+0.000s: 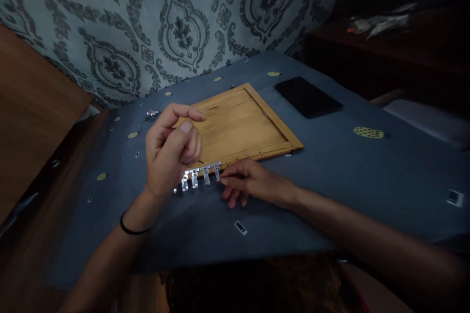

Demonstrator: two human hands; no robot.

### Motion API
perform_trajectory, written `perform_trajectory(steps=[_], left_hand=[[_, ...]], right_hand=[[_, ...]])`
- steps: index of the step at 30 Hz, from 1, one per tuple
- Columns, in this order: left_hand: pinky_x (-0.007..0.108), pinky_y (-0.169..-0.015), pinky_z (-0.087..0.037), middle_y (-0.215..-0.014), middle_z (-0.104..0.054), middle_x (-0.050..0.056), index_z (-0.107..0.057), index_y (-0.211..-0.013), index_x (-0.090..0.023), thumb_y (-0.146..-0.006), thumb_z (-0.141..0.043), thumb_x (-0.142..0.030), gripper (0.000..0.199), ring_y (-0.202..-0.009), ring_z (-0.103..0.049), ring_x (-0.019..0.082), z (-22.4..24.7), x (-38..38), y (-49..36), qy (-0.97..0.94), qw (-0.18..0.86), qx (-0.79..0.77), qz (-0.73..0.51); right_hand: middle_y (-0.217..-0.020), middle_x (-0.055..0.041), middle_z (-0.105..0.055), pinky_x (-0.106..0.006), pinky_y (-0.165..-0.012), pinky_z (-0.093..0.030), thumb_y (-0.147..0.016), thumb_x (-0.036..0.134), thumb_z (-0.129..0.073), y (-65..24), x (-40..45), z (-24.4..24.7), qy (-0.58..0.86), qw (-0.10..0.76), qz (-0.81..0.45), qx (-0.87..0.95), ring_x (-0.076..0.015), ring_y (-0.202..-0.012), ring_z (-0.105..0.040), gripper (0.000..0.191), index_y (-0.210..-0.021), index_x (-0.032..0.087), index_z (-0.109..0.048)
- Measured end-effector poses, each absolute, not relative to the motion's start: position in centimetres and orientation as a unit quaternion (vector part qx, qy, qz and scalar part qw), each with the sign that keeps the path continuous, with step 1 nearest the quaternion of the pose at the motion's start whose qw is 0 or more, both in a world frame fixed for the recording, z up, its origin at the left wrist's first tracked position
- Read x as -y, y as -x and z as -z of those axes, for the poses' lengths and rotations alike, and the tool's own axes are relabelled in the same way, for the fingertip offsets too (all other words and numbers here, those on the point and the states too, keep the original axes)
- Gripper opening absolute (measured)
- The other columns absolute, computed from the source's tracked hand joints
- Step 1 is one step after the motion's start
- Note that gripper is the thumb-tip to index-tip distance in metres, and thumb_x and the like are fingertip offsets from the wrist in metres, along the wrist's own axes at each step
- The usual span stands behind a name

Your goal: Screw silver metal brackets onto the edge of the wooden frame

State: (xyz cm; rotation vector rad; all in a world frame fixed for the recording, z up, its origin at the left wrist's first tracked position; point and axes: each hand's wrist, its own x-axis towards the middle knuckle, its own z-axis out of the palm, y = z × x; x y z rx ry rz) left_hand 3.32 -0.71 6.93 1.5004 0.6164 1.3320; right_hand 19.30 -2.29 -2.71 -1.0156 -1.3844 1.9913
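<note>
A wooden board [238, 127] with a raised rim lies on the table. Along its near edge sits a row of several shiny metal hooks [206, 176], their lower ends hanging past the wood. My right hand [246, 181] has thumb and index finger pinched on the rightmost hook [217, 172], its other fingers curled below. Above the left part of the board, my left hand [171, 149] is raised with fingers curled inward and the index finger bent over the thumb. Whatever those curled fingers may hold is hidden. A tiny dark sliver [200, 162] shows just below them.
A black tablet or large phone [308, 97] lies to the right of the board. Small metal pieces [151, 115] are heaped behind my left hand. The blue patterned cloth [330, 181] covers the table, against a patterned curtain [183, 24]. A brown wooden panel [33, 112] stands left.
</note>
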Motion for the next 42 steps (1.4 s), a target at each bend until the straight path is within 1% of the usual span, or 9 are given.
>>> perform_trajectory(steps=[7,12,19,25,30,33,35,38,42], left_hand=[[0.017,-0.038,-0.023,-0.043,-0.033,-0.011,-0.065,-0.087,-0.016,-0.090,-0.064,-0.023,0.008,-0.035,-0.021,0.005,-6.8,1.0,-2.9,-0.624,0.493,-0.239,-0.558],[0.018,-0.038,-0.024,-0.044,-0.032,-0.010,-0.066,-0.088,-0.016,-0.090,-0.063,-0.023,0.008,-0.036,-0.022,0.006,-6.9,1.2,-2.7,-0.620,0.490,-0.237,-0.565],[0.018,-0.039,-0.024,-0.044,-0.031,-0.010,-0.067,-0.088,-0.016,-0.090,-0.064,-0.024,0.008,-0.037,-0.020,0.005,-7.2,1.4,-2.4,-0.615,0.477,-0.231,-0.584],[0.018,-0.038,-0.024,-0.044,-0.032,-0.010,-0.066,-0.087,-0.017,-0.089,-0.067,-0.025,0.009,-0.036,-0.021,0.005,-7.2,1.5,-2.2,-0.611,0.479,-0.230,-0.586],[0.018,-0.038,-0.025,-0.044,-0.032,-0.010,-0.067,-0.086,-0.017,-0.088,-0.067,-0.025,0.008,-0.036,-0.022,0.005,-7.2,1.8,-2.1,-0.607,0.476,-0.228,-0.594],[0.019,-0.038,-0.026,-0.044,-0.032,-0.010,-0.067,-0.085,-0.016,-0.087,-0.069,-0.026,0.010,-0.035,-0.022,0.005,-7.5,2.0,-2.0,-0.605,0.468,-0.235,-0.600],[0.019,-0.038,-0.026,-0.043,-0.032,-0.009,-0.068,-0.085,-0.016,-0.087,-0.069,-0.026,0.010,-0.035,-0.022,0.005,-7.7,2.3,-2.0,-0.606,0.465,-0.232,-0.602],[0.020,-0.039,-0.026,-0.043,-0.031,-0.009,-0.070,-0.086,-0.017,-0.089,-0.067,-0.025,0.008,-0.035,-0.021,0.005,-8.1,3.1,-1.9,-0.603,0.475,-0.226,-0.599],[0.021,-0.041,-0.028,-0.046,-0.031,-0.009,-0.071,-0.094,-0.020,-0.096,-0.058,-0.025,0.014,-0.037,-0.021,0.005,-7.4,5.3,-1.5,-0.611,0.505,-0.209,-0.573]], right_hand=[[-0.067,-0.0013,-0.070,-0.016,-0.044,-0.046,-0.084,0.034,-0.072,-19.4,2.3,2.3,0.382,0.248,-0.731,0.508,-0.0091,-0.054,-0.069,0.025,-0.074,0.013,-0.061],[-0.067,-0.0012,-0.070,-0.014,-0.042,-0.045,-0.083,0.033,-0.074,-19.5,2.3,2.5,0.382,0.252,-0.737,0.497,-0.0090,-0.053,-0.069,0.025,-0.075,0.014,-0.060],[-0.065,0.0000,-0.071,-0.016,-0.041,-0.045,-0.071,0.045,-0.083,-19.6,2.1,3.0,0.375,0.255,-0.754,0.476,-0.0110,-0.052,-0.070,0.039,-0.078,0.015,-0.060],[-0.068,-0.0015,-0.072,-0.016,-0.042,-0.046,-0.067,0.056,-0.083,-19.8,2.1,2.9,0.378,0.252,-0.749,0.484,-0.0111,-0.053,-0.070,0.048,-0.075,0.014,-0.059],[-0.070,-0.0025,-0.073,-0.017,-0.043,-0.046,-0.066,0.059,-0.084,-20.1,2.1,3.0,0.383,0.258,-0.746,0.480,-0.0116,-0.054,-0.070,0.052,-0.080,0.014,-0.063],[-0.070,-0.0024,-0.073,-0.018,-0.042,-0.044,-0.064,0.060,-0.084,-20.3,2.0,3.0,0.395,0.260,-0.738,0.481,-0.0116,-0.052,-0.069,0.055,-0.085,0.013,-0.065],[-0.070,-0.0028,-0.073,-0.018,-0.041,-0.042,-0.066,0.059,-0.083,-20.6,2.0,2.9,0.408,0.263,-0.723,0.492,-0.0110,-0.051,-0.068,0.053,-0.087,0.013,-0.067],[-0.064,-0.0014,-0.071,-0.018,-0.040,-0.038,-0.070,0.057,-0.080,-21.0,1.7,2.3,0.426,0.297,-0.683,0.514,-0.0088,-0.045,-0.063,0.047,-0.084,0.014,-0.068],[-0.055,0.0022,-0.063,-0.019,-0.039,-0.035,-0.075,0.058,-0.076,-21.6,1.5,1.3,0.449,0.383,-0.605,0.535,-0.0063,-0.039,-0.053,0.043,-0.078,0.016,-0.066]])
